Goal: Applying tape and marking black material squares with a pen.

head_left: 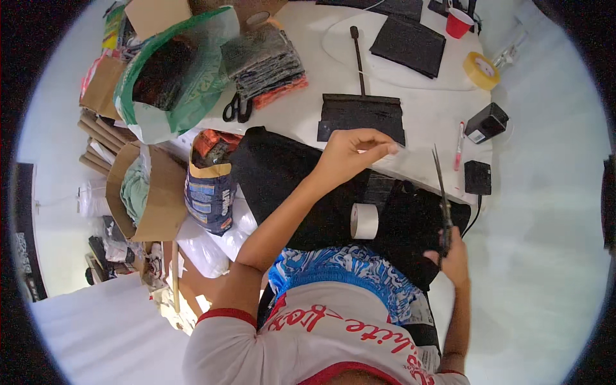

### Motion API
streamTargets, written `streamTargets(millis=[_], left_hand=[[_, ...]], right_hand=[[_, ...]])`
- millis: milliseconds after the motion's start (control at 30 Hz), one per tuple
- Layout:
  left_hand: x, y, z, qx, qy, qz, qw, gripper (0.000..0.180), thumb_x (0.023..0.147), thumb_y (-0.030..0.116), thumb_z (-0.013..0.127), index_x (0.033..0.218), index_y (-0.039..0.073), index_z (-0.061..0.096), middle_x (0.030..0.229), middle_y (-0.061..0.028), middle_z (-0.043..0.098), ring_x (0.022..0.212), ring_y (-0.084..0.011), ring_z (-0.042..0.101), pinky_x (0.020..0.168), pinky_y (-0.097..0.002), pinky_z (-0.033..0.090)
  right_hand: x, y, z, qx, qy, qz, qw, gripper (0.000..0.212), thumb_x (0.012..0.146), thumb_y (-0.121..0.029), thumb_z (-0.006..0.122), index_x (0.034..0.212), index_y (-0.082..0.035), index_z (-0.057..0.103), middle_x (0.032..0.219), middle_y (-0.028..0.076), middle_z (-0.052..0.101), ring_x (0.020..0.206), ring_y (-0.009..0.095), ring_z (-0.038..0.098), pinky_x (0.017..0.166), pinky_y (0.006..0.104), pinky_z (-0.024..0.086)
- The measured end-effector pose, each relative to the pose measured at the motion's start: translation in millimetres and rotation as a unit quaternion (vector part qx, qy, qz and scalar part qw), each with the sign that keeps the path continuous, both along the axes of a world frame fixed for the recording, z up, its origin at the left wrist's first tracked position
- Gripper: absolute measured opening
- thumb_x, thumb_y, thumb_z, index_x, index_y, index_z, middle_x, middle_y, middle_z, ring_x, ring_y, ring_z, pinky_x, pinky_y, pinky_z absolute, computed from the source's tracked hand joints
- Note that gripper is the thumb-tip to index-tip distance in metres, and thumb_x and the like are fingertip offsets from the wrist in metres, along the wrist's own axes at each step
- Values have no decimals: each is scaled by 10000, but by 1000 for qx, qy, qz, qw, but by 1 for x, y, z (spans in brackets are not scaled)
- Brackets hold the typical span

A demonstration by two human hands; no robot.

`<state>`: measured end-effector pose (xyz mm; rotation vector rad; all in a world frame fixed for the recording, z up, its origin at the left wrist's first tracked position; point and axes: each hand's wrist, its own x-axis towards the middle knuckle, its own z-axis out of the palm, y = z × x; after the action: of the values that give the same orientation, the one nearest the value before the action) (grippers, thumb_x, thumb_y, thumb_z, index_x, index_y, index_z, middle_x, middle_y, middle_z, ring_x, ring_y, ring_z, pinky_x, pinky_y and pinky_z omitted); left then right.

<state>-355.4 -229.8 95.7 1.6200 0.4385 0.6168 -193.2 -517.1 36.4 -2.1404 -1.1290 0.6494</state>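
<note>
Reaching, left hand: we note the left hand [351, 149] stretched forward, fingers pinched together on a clear tape strip [393, 149] above the black fabric [289, 186].
Right hand: the right hand [454, 256] is clamped on long black scissors [441, 192], blades pointing up, beside the white tape roll [364, 221].

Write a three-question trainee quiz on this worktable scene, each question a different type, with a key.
1. True or false: the right hand holds scissors with the blades pointing away from the person.
2. Which lies on the black fabric in front of the person? A) a red cup B) a white tape roll C) a marker
3. Fill in: the left hand pinches a thin clear strip between its ____.

Key: 1 true; 2 B; 3 fingers.
</note>
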Motion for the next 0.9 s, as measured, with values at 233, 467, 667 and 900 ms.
streamTargets(millis=[233, 467, 667, 900], left_hand=[[-2, -8, 3, -15, 10, -12, 1000, 161, 849, 133, 618, 913, -6, 669, 874, -49, 666, 796, -82, 591, 705, -210, 459], [-12, -10, 4, -50, -15, -17, 998, 164, 854, 134, 613, 903, -14, 662, 866, -67, 665, 815, -102, 602, 738, -222, 466], [-18, -10, 6, -65, -13, -10, 998, 154, 847, 113, 618, 908, -22, 658, 868, -78, 664, 832, -112, 607, 764, -236, 474], [-24, -7, 4, -54, -28, 3, 998, 161, 839, 124, 625, 909, -16, 664, 818, -39, 666, 769, -71, 597, 706, -214, 472]], right_hand=[[46, -20, 65, -96, -147, 205, 963, 794, 430, -422, 850, 972, 1, 453, 895, 136, 468, 796, 306, 488, 695, 373, 419], [44, 15, 68, -139, -158, 301, 930, 713, 424, -430, 843, 859, -1, 475, 825, 128, 505, 784, 325, 521, 700, 373, 426], [38, 48, 65, -96, -171, 366, 910, 678, 437, -483, 821, 797, -23, 478, 809, 116, 522, 788, 319, 536, 680, 385, 434], [39, 62, 50, -96, -167, 384, 903, 579, 517, -472, 787, 782, -45, 500, 760, 95, 554, 746, 321, 560, 631, 388, 445]])
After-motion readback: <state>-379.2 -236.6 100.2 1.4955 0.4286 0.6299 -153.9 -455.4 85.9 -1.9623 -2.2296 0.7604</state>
